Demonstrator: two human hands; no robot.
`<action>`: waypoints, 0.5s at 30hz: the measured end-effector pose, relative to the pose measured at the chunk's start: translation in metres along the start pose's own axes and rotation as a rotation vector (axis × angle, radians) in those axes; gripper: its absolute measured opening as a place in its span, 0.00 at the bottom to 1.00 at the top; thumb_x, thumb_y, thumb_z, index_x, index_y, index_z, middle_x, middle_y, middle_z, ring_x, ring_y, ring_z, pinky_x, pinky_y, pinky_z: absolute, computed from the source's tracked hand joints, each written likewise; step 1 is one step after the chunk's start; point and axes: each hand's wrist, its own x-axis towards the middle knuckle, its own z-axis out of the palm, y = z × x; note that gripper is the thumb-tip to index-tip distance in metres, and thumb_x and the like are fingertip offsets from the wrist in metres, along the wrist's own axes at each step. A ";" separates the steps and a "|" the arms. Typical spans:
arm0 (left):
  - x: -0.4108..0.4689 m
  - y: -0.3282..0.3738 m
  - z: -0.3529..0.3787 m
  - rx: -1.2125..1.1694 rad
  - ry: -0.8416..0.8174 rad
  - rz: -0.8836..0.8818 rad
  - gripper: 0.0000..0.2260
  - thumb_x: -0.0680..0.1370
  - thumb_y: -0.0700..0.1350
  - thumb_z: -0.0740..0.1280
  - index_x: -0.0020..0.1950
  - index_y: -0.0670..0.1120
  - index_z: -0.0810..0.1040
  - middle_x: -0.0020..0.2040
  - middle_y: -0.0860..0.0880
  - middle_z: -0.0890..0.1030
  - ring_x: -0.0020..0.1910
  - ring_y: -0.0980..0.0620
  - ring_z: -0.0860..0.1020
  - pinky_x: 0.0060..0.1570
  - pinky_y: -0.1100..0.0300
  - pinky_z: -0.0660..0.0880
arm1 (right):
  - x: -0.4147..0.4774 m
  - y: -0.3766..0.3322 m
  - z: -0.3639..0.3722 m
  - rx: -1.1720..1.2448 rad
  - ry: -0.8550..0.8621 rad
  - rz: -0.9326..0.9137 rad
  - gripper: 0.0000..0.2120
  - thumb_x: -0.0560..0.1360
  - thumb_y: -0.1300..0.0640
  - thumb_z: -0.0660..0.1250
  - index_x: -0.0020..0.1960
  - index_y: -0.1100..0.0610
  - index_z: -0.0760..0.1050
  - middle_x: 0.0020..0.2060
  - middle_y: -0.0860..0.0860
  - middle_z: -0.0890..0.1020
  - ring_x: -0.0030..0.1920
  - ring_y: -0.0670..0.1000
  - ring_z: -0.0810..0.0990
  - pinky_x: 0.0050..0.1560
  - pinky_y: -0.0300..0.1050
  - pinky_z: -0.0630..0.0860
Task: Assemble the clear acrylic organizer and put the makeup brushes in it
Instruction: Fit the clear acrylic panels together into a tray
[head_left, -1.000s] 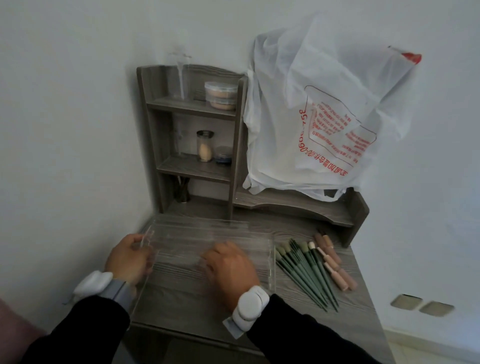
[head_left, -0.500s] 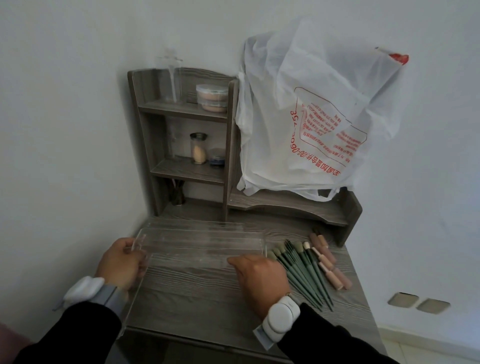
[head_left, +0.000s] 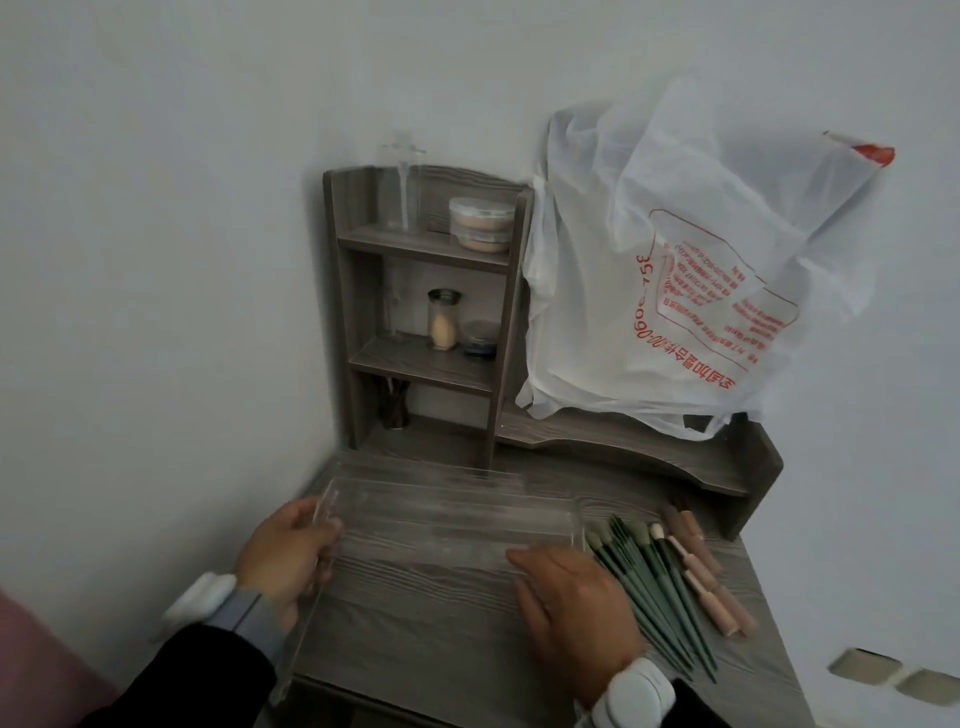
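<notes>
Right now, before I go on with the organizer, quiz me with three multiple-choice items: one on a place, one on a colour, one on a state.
1. Where do the makeup brushes lie?
A. on the table right of the clear acrylic organizer
B. inside the organizer
C. on the top shelf

2. What colour is the print on the white plastic bag?
A. blue
B. red
C. black

3. What is the left hand doing?
A. resting flat on the table
B. holding a brush
C. gripping the organizer's left panel

Answers: 1 A, they fan out on the table beyond the right hand. 2 B, the lettering is red. 3 C, its fingers wrap the clear panel's edge.
</notes>
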 end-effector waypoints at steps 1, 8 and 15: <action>0.000 0.000 0.000 -0.009 -0.010 -0.005 0.08 0.77 0.36 0.68 0.54 0.44 0.79 0.38 0.40 0.78 0.28 0.49 0.70 0.27 0.63 0.66 | 0.001 -0.001 -0.004 0.003 -0.005 -0.003 0.12 0.75 0.47 0.64 0.54 0.46 0.83 0.46 0.43 0.85 0.45 0.45 0.84 0.45 0.37 0.80; -0.008 0.004 0.004 -0.083 -0.066 -0.024 0.04 0.78 0.36 0.67 0.51 0.43 0.79 0.36 0.42 0.76 0.31 0.49 0.71 0.32 0.61 0.68 | 0.114 -0.017 -0.061 -0.071 -0.012 0.063 0.08 0.77 0.45 0.66 0.48 0.45 0.83 0.42 0.41 0.83 0.43 0.43 0.77 0.44 0.40 0.73; -0.014 0.004 0.015 -0.126 -0.077 -0.026 0.07 0.78 0.36 0.67 0.55 0.39 0.78 0.38 0.42 0.78 0.33 0.51 0.73 0.31 0.62 0.70 | 0.224 -0.012 0.035 -0.329 -0.694 -0.107 0.10 0.77 0.54 0.66 0.53 0.52 0.85 0.53 0.50 0.85 0.53 0.54 0.83 0.49 0.37 0.77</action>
